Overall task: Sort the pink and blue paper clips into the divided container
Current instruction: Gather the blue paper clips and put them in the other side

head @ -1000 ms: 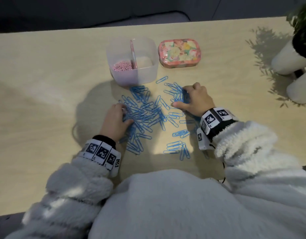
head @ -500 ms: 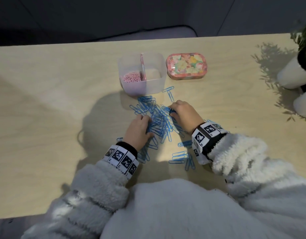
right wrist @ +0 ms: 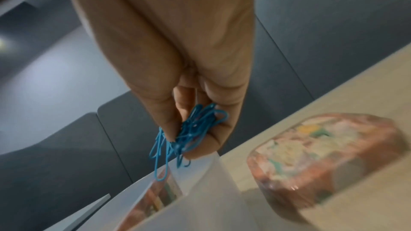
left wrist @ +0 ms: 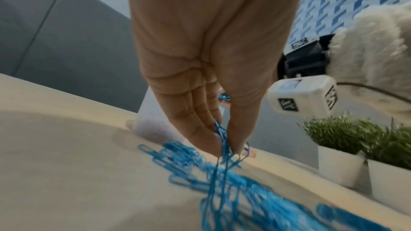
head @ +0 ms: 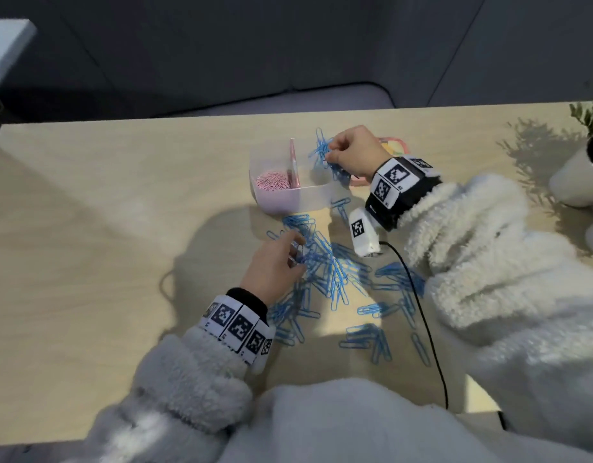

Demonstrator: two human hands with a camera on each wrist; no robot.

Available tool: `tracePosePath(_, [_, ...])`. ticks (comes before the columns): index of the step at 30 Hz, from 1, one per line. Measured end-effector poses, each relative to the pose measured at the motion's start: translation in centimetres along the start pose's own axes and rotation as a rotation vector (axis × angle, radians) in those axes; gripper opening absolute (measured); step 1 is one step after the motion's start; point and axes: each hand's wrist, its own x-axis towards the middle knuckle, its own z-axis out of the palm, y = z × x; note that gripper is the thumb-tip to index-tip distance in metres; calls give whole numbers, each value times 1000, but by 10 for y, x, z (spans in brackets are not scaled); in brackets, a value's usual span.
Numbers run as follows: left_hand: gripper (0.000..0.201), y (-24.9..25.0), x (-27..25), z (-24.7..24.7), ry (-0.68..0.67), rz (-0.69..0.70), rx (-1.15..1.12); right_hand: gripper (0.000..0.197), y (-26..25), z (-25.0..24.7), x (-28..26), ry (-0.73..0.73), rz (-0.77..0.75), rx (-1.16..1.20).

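With our left hand (head: 275, 262) we pinch a few blue clips (left wrist: 220, 140) from the blue pile (head: 335, 272) on the table (head: 88, 228). Pink clips (head: 273, 181) fill the left compartment of the divided container (head: 308, 195). Our right hand (head: 353, 152) grips a blue bunch (right wrist: 195, 126) above the right compartment.

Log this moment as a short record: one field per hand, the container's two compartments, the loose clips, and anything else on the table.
right hand: pinches a bunch of blue paper clips above the container's right compartment
left hand: pinches blue clips at the edge of the loose pile
container: translucent, with an upright divider
left compartment: pink paper clips
right compartment: no clips visible inside
loose clips: all blue, scattered on the table in front of the container
other: floral tin beside the container; potted plants at the right
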Motion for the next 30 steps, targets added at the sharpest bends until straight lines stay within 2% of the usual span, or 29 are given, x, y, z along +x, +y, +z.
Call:
tracePosePath(1, [35,3,5,-4,-7,6,-26,9,-7,1,4,-2,6,-58])
tracePosePath(4, [34,16,24,-20,1,29,-102,18,-21,8,15,-52,25,-186])
tracePosePath(6, [33,27,40,-31,59,37,-152,22,-27,10,13,-49,32,-235])
tracePosePath(9, [30,41,71,-43,207,3,-273,28,-25,8,7,-17,33,-166])
tracePosePath(12, [29,48,100,-46,324,-70,-408,28,-12,0,-5,103,2,3])
tracePosePath(15, [39,46,119,-39,293,-131,-422,23,5,-9,-22,204,-39,33])
tracePosePath(17, [52,42,126,-31,255,-162,-409,20,19,-11,-31,221,-35,-4])
tracePosePath(18, [52,42,126,-28,248,-163,-396,20,28,-10,-32,210,-13,-27])
tracePosePath(20, [42,44,119,-27,272,-103,-357,22,48,-6,-31,149,48,-109])
tracePosePath(23, [27,45,95,-32,355,81,-232,22,72,6,-26,29,78,-271])
tracePosePath(25, [20,39,72,-31,299,144,-109,22,78,17,-27,-55,22,-396])
tracePosePath(27, [19,21,53,-26,150,155,43,26,80,29,-34,-116,-72,-525])
tracePosePath(30, [41,-5,38,-17,-75,171,331,30,78,46,-51,-169,-173,-635])
